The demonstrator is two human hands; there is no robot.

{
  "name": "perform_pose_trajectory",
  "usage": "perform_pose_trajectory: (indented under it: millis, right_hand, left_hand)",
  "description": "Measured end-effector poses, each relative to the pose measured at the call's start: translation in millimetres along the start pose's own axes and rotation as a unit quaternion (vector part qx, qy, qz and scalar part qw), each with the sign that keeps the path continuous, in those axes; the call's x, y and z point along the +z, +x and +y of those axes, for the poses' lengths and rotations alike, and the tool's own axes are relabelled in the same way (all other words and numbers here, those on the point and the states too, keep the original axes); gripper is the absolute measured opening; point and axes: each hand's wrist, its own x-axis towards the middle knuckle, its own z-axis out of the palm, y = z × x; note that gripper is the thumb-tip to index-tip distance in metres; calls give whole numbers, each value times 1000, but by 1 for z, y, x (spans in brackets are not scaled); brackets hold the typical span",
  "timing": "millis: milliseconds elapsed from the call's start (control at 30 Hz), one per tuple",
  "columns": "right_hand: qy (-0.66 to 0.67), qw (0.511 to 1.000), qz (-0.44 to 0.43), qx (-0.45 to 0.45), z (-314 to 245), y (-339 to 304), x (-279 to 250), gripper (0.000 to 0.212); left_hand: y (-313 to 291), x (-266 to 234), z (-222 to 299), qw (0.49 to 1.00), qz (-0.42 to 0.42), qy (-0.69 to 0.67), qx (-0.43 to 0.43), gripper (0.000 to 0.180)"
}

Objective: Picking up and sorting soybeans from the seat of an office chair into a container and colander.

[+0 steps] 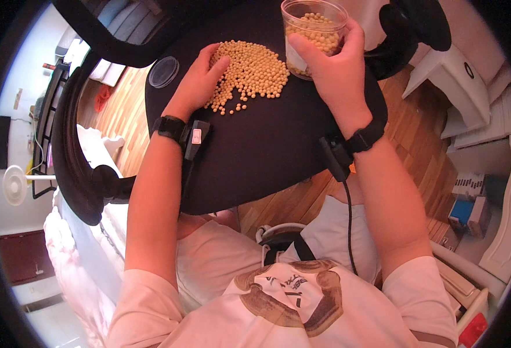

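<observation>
Loose soybeans [255, 66] lie in a pile on a black chair seat [255, 156], with a few strays at its near edge. My left hand [200, 79] rests against the pile's left side, its thumb apart from the fingers. The fingertips are partly hidden at the beans, and no grip on anything shows. My right hand [342, 69] is wrapped round a clear plastic jar [294, 58] to the right of the pile. Soybeans fill much of the jar, and its top is uncovered. A round clear lid [164, 72] lies on the seat, left of my left hand.
Black armrests [75, 139] curve up at the chair's left and upper right [418, 26]. Each wrist wears a black strap with a small device; a cable [350, 226] hangs from the right one. Wooden floor [133, 116] shows around the seat. White furniture [452, 87] stands at right.
</observation>
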Motion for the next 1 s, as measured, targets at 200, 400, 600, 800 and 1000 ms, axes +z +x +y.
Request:
perform_pose_trajectory:
  millis: [200, 400, 600, 800, 1000]
  right_hand:
    - [2, 999, 27, -31, -8, 3, -3, 77]
    - [-21, 1000, -17, 4, -20, 2, -4, 68]
    - [42, 998, 27, 29, -26, -1, 3, 67]
    - [25, 997, 69, 22, -21, -3, -1, 68]
    - [-5, 997, 71, 6, -20, 2, -8, 67]
  left_hand:
    - [-44, 1, 30, 997, -53, -48, 33, 68]
    - [-78, 13, 49, 987, -52, 63, 140, 92]
    - [-48, 44, 57, 963, 35, 184, 193, 95]
    - [-12, 60, 67, 948, 43, 235, 208, 78]
    - [-12, 58, 67, 946, 0, 244, 212, 56]
